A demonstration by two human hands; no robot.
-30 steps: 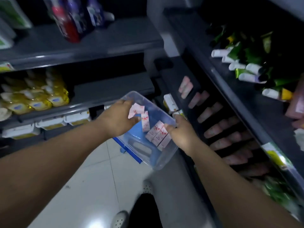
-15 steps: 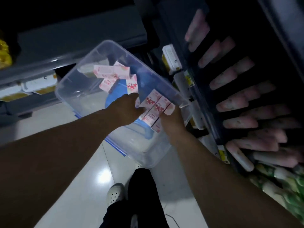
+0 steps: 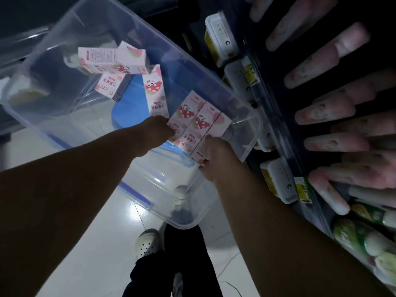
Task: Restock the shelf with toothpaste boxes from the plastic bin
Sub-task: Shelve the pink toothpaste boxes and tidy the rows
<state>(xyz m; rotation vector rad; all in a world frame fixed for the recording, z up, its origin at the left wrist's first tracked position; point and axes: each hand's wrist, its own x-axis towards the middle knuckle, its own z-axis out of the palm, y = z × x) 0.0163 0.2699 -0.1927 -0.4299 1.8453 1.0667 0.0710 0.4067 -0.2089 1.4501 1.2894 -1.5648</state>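
A clear plastic bin (image 3: pixel 246 116) stands tilted in front of me, low beside the shelf. Three pink toothpaste boxes (image 3: pixel 200 122) lie side by side against its right wall. My left hand (image 3: pixel 155 130) grips the left side of this row, fingertips tucked under the first box. My right hand (image 3: pixel 212 152) holds the near end of the rightmost box. Several loose toothpaste boxes (image 3: pixel 111 61) lie jumbled deeper in the bin. On the shelf (image 3: pixel 278 133) to the right, rows of pink toothpaste boxes (image 3: pixel 321 56) point outward.
White and yellow packs (image 3: pixel 221 37) sit on a lower shelf level just right of the bin. Green tubes (image 3: pixel 364 234) fill the shelf at lower right. Something blue (image 3: pixel 128 112) shows through the bin's bottom. My shoe (image 3: pixel 147 243) stands on the glossy white floor (image 3: pixel 85 243).
My head has dropped closer to the bin, which now fills the view. Both hands have closed in on the row of three boxes from either side.
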